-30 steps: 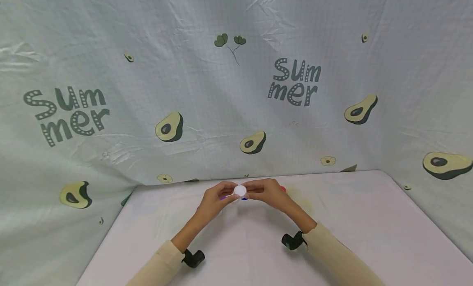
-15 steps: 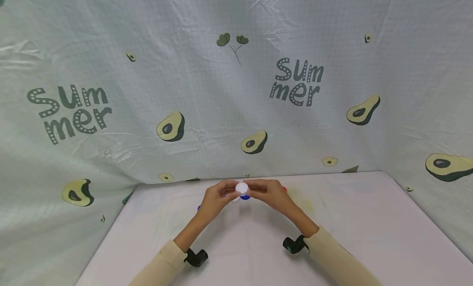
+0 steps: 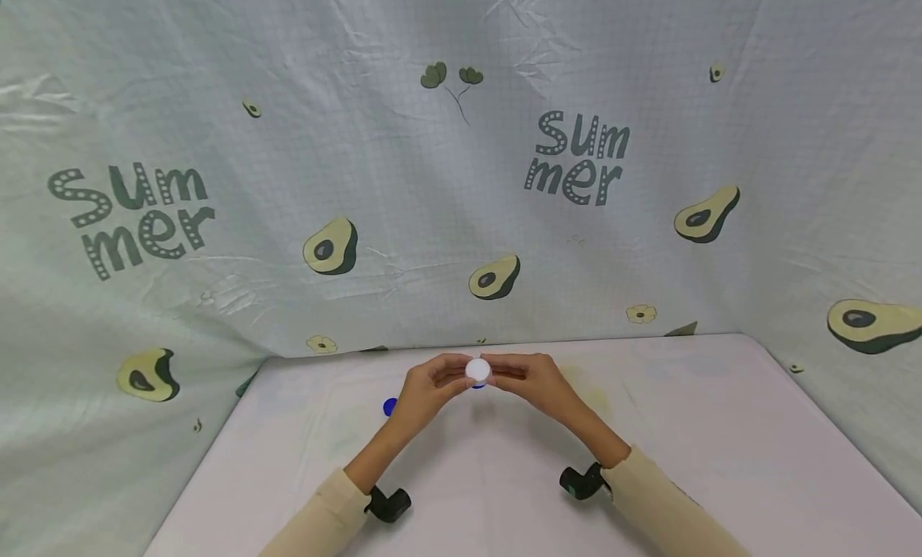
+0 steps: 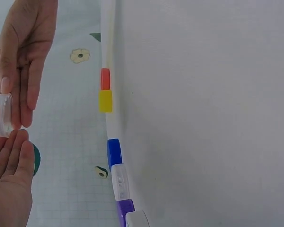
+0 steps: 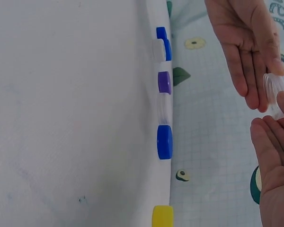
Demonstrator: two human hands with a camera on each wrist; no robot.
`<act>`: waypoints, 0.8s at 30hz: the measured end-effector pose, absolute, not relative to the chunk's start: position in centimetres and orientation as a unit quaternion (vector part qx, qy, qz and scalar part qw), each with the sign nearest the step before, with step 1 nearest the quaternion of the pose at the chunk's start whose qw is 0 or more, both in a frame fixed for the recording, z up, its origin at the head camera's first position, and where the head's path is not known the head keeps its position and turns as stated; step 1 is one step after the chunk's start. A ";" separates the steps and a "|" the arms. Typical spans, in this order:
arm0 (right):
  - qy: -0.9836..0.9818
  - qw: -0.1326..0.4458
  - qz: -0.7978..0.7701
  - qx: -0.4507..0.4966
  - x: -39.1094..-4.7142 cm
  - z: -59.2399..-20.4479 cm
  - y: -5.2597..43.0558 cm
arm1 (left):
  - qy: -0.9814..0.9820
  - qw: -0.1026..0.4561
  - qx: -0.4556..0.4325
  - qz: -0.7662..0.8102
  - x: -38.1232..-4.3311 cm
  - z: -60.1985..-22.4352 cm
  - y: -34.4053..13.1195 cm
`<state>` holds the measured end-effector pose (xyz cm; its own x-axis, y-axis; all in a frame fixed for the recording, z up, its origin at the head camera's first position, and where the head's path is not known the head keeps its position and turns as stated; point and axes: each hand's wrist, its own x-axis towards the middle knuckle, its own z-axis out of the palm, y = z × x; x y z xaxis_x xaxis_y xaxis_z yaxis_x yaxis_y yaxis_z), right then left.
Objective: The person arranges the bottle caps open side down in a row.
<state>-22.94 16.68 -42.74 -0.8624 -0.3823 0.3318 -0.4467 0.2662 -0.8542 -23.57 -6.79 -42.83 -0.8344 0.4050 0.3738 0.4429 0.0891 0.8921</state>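
A round white bottle cap (image 3: pixel 478 370) is held up over the far part of the table, between the fingertips of both hands. From the left, my left hand (image 3: pixel 425 389) pinches its edge with thumb and fingers; my right hand (image 3: pixel 536 382) pinches it from the right. The cap (image 4: pixel 5 113) looks ridged and see-through in the left wrist view, tilted on edge. Behind the hands stand more caps: a blue cap (image 4: pixel 114 153), a white cap (image 4: pixel 119 182), a purple cap (image 5: pixel 164 82), a yellow cap (image 4: pixel 105 100) and a red cap (image 4: pixel 105 78).
Another blue cap (image 3: pixel 390 406) lies left of my left hand on the white table (image 3: pixel 684 429). A printed cloth (image 3: pixel 403 181) with avocados hangs behind the table and along its sides. A black wrist camera (image 3: pixel 389 505) sits on each arm.
Both hands have shifted slightly right with the white cap between them. A blue cap has come into view beside the left hand, and the red cap is now hidden in the head view.
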 end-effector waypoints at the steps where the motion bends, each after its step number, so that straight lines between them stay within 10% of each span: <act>1: -0.791 0.022 0.553 0.259 -22.9 -42.8 16.8 | -0.739 0.016 -0.287 -0.609 -23.5 -42.8 -6.7; 24: -0.807 0.046 0.551 0.206 -22.0 -42.8 17.2 | -0.748 0.003 -0.284 -0.600 -23.6 -43.1 -5.5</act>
<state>-22.03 17.21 -42.78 -0.9109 -0.2817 0.3014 -0.3831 0.3070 -0.8712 -23.63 -5.51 -43.06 -0.8384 0.4218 0.3453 0.4282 0.1175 0.8960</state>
